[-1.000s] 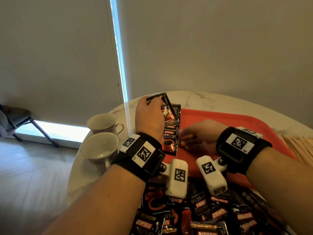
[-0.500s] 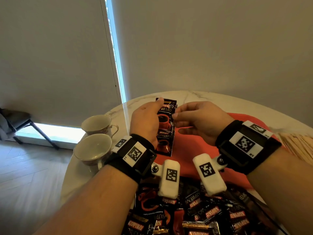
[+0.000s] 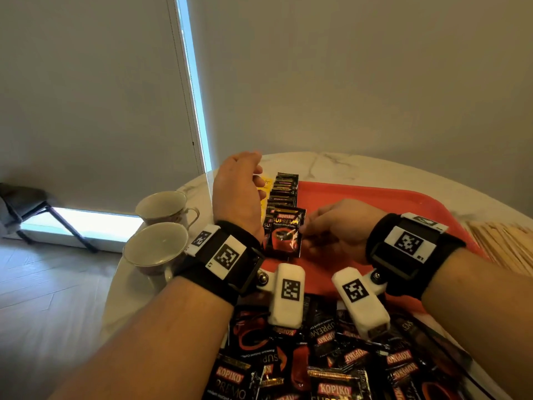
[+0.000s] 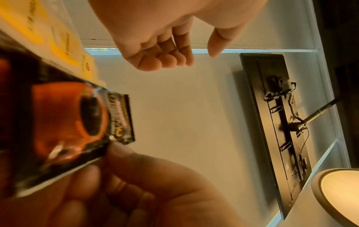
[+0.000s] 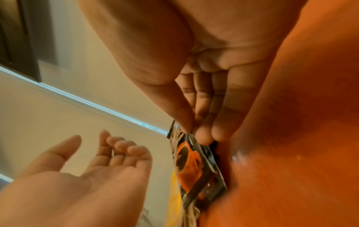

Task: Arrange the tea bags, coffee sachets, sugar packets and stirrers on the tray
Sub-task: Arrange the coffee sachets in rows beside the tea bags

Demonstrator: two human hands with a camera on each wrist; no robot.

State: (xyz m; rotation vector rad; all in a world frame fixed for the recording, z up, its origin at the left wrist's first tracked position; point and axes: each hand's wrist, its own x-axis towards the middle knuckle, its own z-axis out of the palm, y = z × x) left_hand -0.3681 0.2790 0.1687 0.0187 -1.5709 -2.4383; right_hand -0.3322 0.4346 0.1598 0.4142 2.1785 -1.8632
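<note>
Right hand (image 3: 331, 226) pinches a black Kopiko coffee sachet (image 3: 285, 233) by its edge, thumb against fingertips, at the near end of a sachet row (image 3: 284, 189) along the left side of the red tray (image 3: 375, 203). Left hand (image 3: 238, 194) hovers above the row, fingers loosely spread, holding nothing. More sachets (image 3: 331, 370) lie heaped on the desk (image 3: 346, 166) nearest the person.

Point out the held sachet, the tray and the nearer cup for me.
Sachet (image 3: 284, 236): head view, its printed front.
Tray (image 3: 375, 197): head view, bare red floor near the far rim.
Nearer cup (image 3: 155, 246): head view, inside of the bowl.
</note>
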